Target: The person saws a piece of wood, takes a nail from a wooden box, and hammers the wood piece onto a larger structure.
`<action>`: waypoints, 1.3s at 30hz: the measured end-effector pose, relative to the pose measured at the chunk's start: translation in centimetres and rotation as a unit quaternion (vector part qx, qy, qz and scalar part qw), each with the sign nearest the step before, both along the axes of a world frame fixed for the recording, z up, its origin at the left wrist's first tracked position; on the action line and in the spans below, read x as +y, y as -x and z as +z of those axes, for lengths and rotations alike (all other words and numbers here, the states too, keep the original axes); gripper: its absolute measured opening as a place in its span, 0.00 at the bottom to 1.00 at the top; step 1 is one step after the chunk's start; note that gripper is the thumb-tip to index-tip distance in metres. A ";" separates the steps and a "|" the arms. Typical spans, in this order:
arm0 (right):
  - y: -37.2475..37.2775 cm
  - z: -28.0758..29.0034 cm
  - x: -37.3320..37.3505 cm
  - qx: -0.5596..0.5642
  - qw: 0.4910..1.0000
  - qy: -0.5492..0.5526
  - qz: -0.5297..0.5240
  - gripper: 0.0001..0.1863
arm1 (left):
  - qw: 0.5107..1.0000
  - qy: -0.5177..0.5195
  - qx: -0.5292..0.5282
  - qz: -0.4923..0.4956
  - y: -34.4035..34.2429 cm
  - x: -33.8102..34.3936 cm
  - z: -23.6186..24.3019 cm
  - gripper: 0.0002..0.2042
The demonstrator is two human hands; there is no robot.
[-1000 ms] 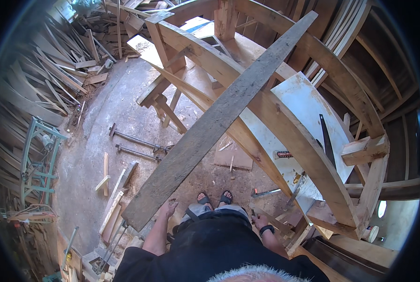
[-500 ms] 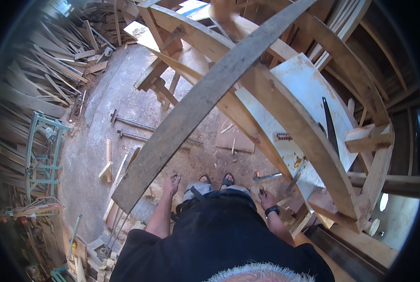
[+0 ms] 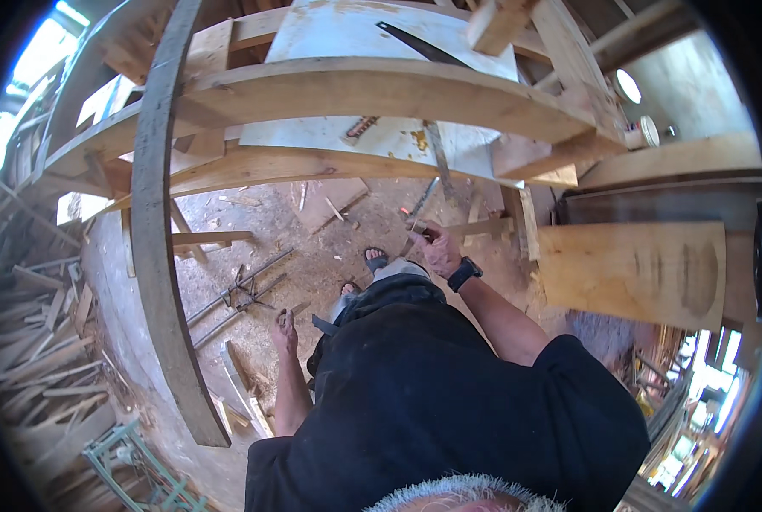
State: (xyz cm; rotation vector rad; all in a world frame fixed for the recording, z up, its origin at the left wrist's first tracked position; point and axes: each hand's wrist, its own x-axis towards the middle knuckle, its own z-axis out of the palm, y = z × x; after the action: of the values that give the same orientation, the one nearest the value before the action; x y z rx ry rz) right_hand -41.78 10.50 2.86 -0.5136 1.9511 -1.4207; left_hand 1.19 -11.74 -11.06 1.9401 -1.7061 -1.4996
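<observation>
White and round, a container (image 3: 649, 130) shows at two o'clock, contents hidden. Toward three, near centre, the right hand (image 3: 440, 253) curls its fingers around a small object (image 3: 417, 227); at eight, whether the left hand (image 3: 285, 333) pinches anything I cannot tell.

In the right hand (image 3: 442, 253) I see a small object (image 3: 417, 226), too small for me to identify. Toward the left end of the wooden frame (image 3: 381, 85) lies a long, rough, grey-brown board (image 3: 152, 196); it crosses the front edge, and its near end sticks out beyond it.
</observation>
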 end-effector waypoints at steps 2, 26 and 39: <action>-0.5 2.1 1.7 0.010 0.998 0.039 -0.046 0.12 | 0.998 0.025 -0.012 -0.062 -0.7 -0.9 -1.0 0.25; -2.6 15.8 3.8 0.041 0.946 0.198 -0.254 0.10 | 0.983 0.164 0.011 -0.087 -4.8 -1.8 1.6 0.18; -1.9 16.6 2.8 0.203 0.978 0.009 -0.052 0.14 | 0.982 0.043 0.093 0.157 -9.1 -2.3 1.0 0.18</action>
State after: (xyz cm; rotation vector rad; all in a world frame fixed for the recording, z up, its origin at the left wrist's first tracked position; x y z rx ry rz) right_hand -39.86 13.28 19.44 -0.7697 2.3149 -1.4864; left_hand 10.24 -14.04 -10.04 1.8547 -1.2944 -1.4143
